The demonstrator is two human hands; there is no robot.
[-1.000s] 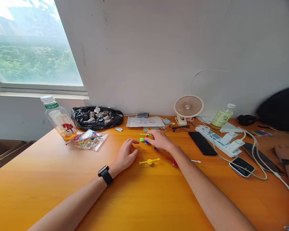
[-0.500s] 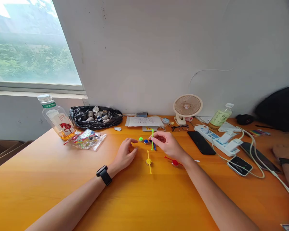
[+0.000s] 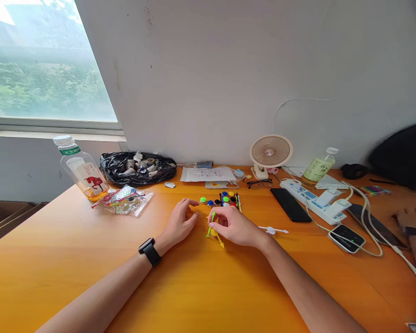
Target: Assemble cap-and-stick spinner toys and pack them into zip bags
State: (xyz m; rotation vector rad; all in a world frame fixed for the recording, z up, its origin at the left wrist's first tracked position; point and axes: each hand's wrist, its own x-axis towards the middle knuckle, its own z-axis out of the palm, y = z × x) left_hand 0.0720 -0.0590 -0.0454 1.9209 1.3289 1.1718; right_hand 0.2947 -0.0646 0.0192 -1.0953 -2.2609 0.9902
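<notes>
Our right hand (image 3: pixel 234 226) pinches a lime-green arrow (image 3: pixel 213 216) near a yellow spinner (image 3: pixel 222 243), inward from the far edge of the surface (image 3: pixel 194 286); our left hand (image 3: pixel 183 221), fingers apart, holds nothing. Yellow and white spinners (image 3: pixel 271 230) look assembled; the arrow seems unmounted.

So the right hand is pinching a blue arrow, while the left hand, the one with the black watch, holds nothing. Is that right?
Not quite: the head view shows that the right hand is pinching a green arrow, not a blue one. The left hand, the one with the black watch, holds nothing.
</notes>
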